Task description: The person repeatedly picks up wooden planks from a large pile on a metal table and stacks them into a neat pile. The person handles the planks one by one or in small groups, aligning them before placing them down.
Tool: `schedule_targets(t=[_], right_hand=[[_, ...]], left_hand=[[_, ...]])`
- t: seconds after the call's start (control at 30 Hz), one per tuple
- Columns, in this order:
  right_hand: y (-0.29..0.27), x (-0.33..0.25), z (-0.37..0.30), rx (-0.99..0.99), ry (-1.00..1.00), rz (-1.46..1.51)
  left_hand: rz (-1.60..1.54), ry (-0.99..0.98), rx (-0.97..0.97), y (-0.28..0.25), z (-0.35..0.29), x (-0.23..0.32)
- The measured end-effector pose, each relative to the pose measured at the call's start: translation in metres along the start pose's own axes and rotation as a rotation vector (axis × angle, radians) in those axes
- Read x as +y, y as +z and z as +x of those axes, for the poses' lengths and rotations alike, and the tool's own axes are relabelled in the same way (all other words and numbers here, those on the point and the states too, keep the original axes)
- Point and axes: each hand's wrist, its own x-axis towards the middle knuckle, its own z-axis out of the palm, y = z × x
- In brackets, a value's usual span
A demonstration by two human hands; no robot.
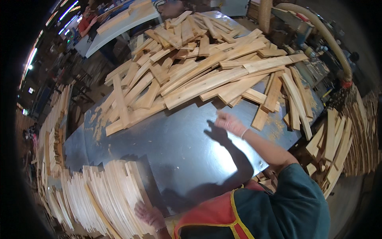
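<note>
My right hand, in a thin pale glove, hovers over the metal tabletop, just short of a big heap of loose wooden boards. Its fingers are loosely bent and hold nothing; their shadow on the metal shows them apart. At the lower left, a row of thin, pale wood strips stands packed side by side. My left hand, also gloved, lies against the right end of that row with its fingers stretched out. One darker yellowish strip runs among the pale ones.
Sawdust and chips lie around the heap. More boards are stacked at the right, below a ribbed hose. Another stack of wood lines the left. A person in a red top stands by a white table at the far left.
</note>
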Motion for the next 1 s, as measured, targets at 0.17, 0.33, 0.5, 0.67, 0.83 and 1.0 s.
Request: schedule_targets(t=[0.17,0.33,0.5,0.67,0.83,1.0], right_hand=[[-0.047,-0.089,0.142,0.140,-0.312,-0.557],[-0.048,-0.107,0.219,-0.166,-0.189,-1.083],[-0.020,-0.097,0.182,-0.502,-0.233,-1.264],[0.023,-0.060,0.048,-0.719,-0.079,-1.116],[0.090,-0.008,-0.086,-0.794,0.142,-0.266],[0.199,-0.020,-0.186,-0.775,0.139,-0.323]], left_hand=[[-0.416,0.288,-0.061,-0.014,-0.010,0.137],[-0.354,0.407,0.047,-0.008,-0.022,0.196],[-0.397,0.396,0.023,-0.009,-0.025,0.191],[-0.436,0.392,0.078,-0.011,-0.023,0.196],[-0.726,0.434,0.229,-0.012,-0.005,0.186],[-1.801,-0.068,-0.527,-0.071,0.029,0.175]])
